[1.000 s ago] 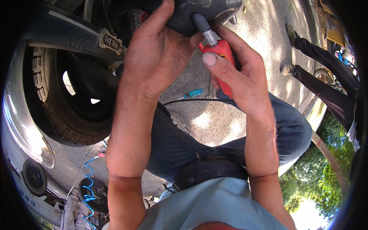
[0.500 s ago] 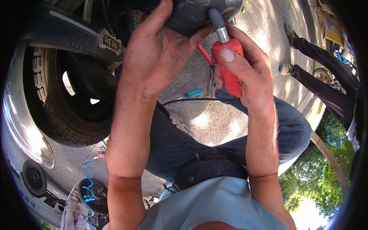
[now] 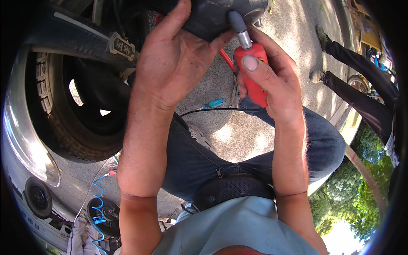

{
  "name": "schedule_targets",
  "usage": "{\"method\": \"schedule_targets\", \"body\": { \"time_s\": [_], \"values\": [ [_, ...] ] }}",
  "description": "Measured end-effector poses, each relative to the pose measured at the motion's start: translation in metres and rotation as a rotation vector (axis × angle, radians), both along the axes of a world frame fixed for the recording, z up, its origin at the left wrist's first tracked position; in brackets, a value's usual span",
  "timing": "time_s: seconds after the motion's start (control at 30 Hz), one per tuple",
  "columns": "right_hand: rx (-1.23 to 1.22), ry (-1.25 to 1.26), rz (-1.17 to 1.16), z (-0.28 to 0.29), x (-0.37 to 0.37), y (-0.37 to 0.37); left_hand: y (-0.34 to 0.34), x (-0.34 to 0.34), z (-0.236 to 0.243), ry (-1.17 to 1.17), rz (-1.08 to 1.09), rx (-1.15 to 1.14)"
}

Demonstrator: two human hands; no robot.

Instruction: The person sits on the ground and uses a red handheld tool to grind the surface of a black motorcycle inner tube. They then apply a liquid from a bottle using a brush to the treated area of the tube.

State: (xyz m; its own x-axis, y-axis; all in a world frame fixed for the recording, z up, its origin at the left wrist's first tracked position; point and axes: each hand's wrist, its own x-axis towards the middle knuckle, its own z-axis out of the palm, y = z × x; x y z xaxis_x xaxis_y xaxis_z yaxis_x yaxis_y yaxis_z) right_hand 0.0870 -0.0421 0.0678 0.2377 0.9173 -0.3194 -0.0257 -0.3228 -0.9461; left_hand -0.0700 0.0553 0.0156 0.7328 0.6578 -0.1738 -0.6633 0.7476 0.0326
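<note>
My left hand (image 3: 170,68) is wrapped under and around the edge of a black, smooth part (image 3: 208,15) at the top, fingers mostly hidden beneath it. My right hand (image 3: 276,85) grips a red hand tool (image 3: 255,91), thumb across its body. The tool's metal collar (image 3: 244,39) carries a grey rubber tip (image 3: 236,20), which lies over or against the black part; contact is unclear. A red bar or handle (image 3: 225,58) shows between my hands, beside the tool.
A vehicle wheel (image 3: 57,121) fills the left. A blue-handled tool (image 3: 214,103) and black cable (image 3: 204,110) lie on the pavement. A coiled blue hose (image 3: 98,219) hangs lower left. Another person's dark-trousered legs (image 3: 352,97) are at right, near my bent knee (image 3: 323,140).
My right hand and the red tool have shifted right from a second ago, then very slightly back left. More of the red bar between my hands shows. My left hand has barely moved.
</note>
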Motion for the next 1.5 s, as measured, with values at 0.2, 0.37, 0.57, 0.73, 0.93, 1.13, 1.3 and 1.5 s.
{"method": "schedule_targets", "body": {
  "time_s": [0.2,0.37,0.57,0.73,0.93,1.13,1.3,1.5],
  "values": [
    [-0.015,0.012,0.054,0.007,0.003,0.002,0.001,0.000,0.003,-0.009,0.022,0.026],
    [-0.019,0.146,0.048,0.010,0.009,0.003,0.001,0.000,0.005,0.028,0.021,0.008],
    [-0.025,0.162,0.053,0.011,0.010,0.004,0.000,-0.001,0.001,-0.032,0.000,-0.001],
    [-0.014,0.138,0.072,0.013,0.009,0.008,0.000,-0.001,0.000,-0.032,-0.009,-0.004],
    [-0.023,0.188,-0.015,0.018,0.004,0.019,0.001,-0.002,0.001,0.027,0.016,0.020],
    [-0.072,0.066,0.076,0.026,0.006,0.024,0.002,0.000,0.003,0.011,0.016,0.065],
    [-0.058,0.146,0.101,0.019,0.013,0.014,0.002,-0.002,0.005,0.042,0.024,0.032],
    [-0.068,0.053,0.096,0.021,0.008,0.010,0.002,-0.001,0.009,0.056,0.007,0.026]
  ]
}}
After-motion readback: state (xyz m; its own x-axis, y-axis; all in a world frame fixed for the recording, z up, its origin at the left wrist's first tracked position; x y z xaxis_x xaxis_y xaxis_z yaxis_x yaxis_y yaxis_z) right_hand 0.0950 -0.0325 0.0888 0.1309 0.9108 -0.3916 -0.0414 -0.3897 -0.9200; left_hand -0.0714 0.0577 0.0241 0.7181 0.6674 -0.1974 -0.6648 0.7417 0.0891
